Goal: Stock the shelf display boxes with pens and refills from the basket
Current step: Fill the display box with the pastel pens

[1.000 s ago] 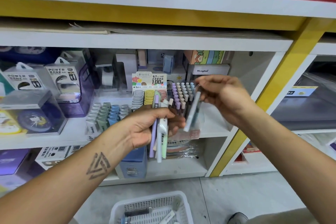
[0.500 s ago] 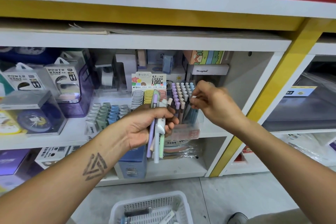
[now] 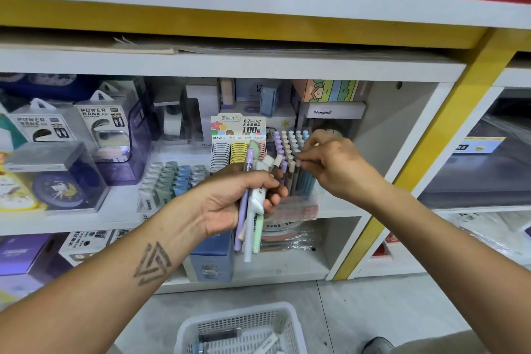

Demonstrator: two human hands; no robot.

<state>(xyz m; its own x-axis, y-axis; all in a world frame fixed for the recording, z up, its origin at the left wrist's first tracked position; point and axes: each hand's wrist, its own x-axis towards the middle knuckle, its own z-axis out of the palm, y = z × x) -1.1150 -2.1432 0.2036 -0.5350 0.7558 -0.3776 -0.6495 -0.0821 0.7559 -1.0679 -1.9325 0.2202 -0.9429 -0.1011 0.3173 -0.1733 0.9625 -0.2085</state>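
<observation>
lowered, right hand [image 3: 333,162] pinches pen [image 3: 298,163] – over white shelf [image 3: 339,210].

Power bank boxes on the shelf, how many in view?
2. One power bank box sits far left; the other power bank box stands just right of it, against the purple case. More may be hidden behind.

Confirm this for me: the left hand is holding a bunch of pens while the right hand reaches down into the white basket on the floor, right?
Not quite. In the head view, the right hand is up at the pen display box on the shelf, not in the white basket. The left hand does hold a bunch of pens.
</observation>
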